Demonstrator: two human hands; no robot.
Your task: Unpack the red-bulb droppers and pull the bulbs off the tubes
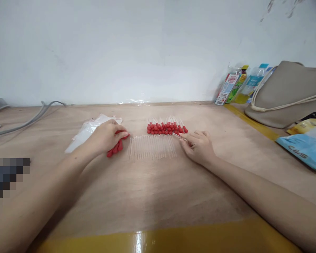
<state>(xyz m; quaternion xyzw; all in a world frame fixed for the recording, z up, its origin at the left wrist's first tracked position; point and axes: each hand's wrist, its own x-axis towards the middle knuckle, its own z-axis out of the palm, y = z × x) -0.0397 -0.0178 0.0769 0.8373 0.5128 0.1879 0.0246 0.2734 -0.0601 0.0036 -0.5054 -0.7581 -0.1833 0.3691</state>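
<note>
My left hand (109,135) is closed over a small group of red rubber dropper bulbs (117,147), thumb and fingers pinching one of them. Between the thumb and fingers of my right hand (198,146) is a thin clear glass dropper tube (179,136), its end pointing left. A row of clear glass tubes (152,147) lies side by side on the table between both hands. Just behind that row, droppers with red bulbs (164,128) are piled, bulbs facing me and clear tips toward the wall. The palm and some fingers of each hand are hidden.
Clear plastic bags (85,131) lie behind my left hand. A grey cable (34,121) runs along the left. At the right back stand a carton (228,89) and drink bottles (254,82), beside a beige drawstring bag (287,93) and a blue packet (302,151). Yellow tape (173,239) covers the front edge.
</note>
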